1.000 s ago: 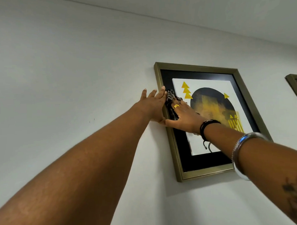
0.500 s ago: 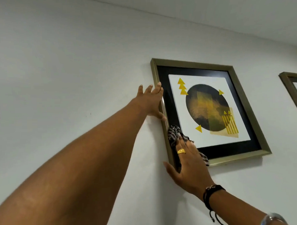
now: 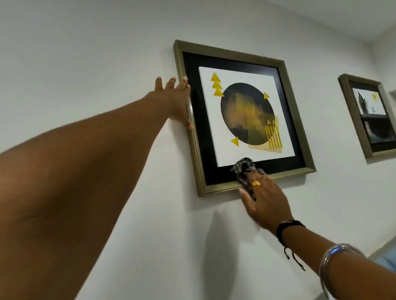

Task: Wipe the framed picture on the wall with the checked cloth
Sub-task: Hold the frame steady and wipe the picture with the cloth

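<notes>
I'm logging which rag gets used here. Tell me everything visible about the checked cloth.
The black-and-white checked cloth looks like soft woven fabric, bunched into a crumpled wad. It is pressed under the fingers of the right hand against the lower edge of the gold-framed picture, overlapping the black mat and the bottom rail. A fold hangs down beside the thumb. Most of it is hidden beneath the hand.

- The framed picture [image 3: 243, 117] hangs on a white wall [image 3: 77, 53], its frame dull gold, with a black mount around a dark circle and yellow triangles.
- The left hand [image 3: 176, 101] lies flat against the frame's left edge, fingers spread.
- The right hand [image 3: 265, 199] presses the checked cloth [image 3: 245, 170] to the bottom edge, near its middle.
- A second frame [image 3: 371, 114] hangs further right.
</notes>
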Action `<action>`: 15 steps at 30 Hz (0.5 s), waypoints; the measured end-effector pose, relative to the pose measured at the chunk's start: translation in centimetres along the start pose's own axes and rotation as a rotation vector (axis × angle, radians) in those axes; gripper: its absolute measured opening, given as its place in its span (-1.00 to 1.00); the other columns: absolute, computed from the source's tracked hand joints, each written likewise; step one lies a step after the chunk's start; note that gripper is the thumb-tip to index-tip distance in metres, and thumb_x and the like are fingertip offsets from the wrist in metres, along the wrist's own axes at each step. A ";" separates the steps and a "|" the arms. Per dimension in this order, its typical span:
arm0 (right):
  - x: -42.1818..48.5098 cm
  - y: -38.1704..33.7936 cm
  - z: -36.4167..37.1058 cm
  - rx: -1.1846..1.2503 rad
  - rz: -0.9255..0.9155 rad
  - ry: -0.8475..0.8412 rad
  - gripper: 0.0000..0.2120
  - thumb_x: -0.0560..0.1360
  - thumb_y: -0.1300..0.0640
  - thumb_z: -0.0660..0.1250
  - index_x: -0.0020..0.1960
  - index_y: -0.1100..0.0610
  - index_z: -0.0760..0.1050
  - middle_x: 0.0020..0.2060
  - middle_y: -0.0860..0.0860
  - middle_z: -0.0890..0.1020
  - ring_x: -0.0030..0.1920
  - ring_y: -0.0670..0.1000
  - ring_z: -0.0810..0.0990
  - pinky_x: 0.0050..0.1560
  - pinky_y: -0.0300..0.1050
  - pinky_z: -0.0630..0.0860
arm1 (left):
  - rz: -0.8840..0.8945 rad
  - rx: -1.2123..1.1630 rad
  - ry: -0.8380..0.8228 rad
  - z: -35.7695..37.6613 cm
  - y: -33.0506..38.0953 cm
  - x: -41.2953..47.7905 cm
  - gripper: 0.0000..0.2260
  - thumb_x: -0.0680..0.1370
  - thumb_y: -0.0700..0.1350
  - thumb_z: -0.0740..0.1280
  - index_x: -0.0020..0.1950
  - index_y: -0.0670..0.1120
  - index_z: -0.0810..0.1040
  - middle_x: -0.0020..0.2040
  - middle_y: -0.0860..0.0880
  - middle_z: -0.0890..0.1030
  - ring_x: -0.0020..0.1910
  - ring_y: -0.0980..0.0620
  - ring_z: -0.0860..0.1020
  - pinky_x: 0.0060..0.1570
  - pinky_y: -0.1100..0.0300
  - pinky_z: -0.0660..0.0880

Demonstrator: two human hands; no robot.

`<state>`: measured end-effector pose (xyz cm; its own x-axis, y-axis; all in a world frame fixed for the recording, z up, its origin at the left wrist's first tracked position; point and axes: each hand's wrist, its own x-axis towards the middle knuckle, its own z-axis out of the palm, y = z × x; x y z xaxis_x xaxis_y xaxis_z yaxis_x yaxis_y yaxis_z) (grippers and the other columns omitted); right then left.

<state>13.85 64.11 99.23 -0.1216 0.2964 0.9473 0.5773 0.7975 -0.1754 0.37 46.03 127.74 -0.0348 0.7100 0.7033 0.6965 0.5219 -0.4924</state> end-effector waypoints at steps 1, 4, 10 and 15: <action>0.6 0.7 -0.1 -0.001 0.069 -0.007 -0.38 0.54 -0.20 0.09 0.47 0.14 0.30 0.41 0.12 0.46 0.40 0.17 0.40 0.41 0.06 0.37 | -0.009 0.005 -0.007 0.0 -0.1 -0.1 0.10 0.30 0.34 0.43 0.56 -0.08 -0.15 0.60 -0.05 -0.23 0.56 -0.16 -0.24 0.46 -0.29 -0.26; 2.6 3.0 -0.4 0.020 0.281 -0.029 -0.39 0.54 -0.24 0.06 0.34 0.20 0.42 0.33 0.19 0.51 0.33 0.23 0.43 0.34 0.09 0.38 | -0.020 0.014 -0.019 -0.2 0.0 -0.1 0.10 0.30 0.33 0.43 0.56 -0.08 -0.15 0.60 -0.05 -0.23 0.56 -0.15 -0.24 0.47 -0.28 -0.27; 4.8 3.6 -2.0 0.080 0.562 -0.161 -0.67 0.51 0.15 0.17 0.22 0.26 0.43 0.22 0.27 0.53 0.26 0.31 0.45 0.22 0.17 0.46 | -0.013 0.085 0.099 0.1 0.2 -1.3 0.02 0.34 0.40 0.32 0.56 -0.09 -0.06 0.61 -0.13 -0.11 0.57 -0.20 -0.17 0.46 -0.28 -0.23; 3.4 0.1 -2.6 0.089 0.588 -0.101 -0.82 0.45 0.27 0.22 0.03 0.25 0.48 0.01 0.29 0.62 0.07 0.34 0.56 -0.01 0.09 0.50 | -0.061 -0.124 0.321 3.0 0.9 -8.0 -0.19 0.48 0.33 0.15 0.55 -0.12 0.00 0.60 -0.16 -0.04 0.58 -0.18 -0.08 0.49 -0.24 -0.16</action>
<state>15.58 63.80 103.13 0.1191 0.7456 0.6557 0.5019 0.5246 -0.6877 -0.90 42.28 120.14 0.1343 0.4845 0.8644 0.7827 0.4832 -0.3924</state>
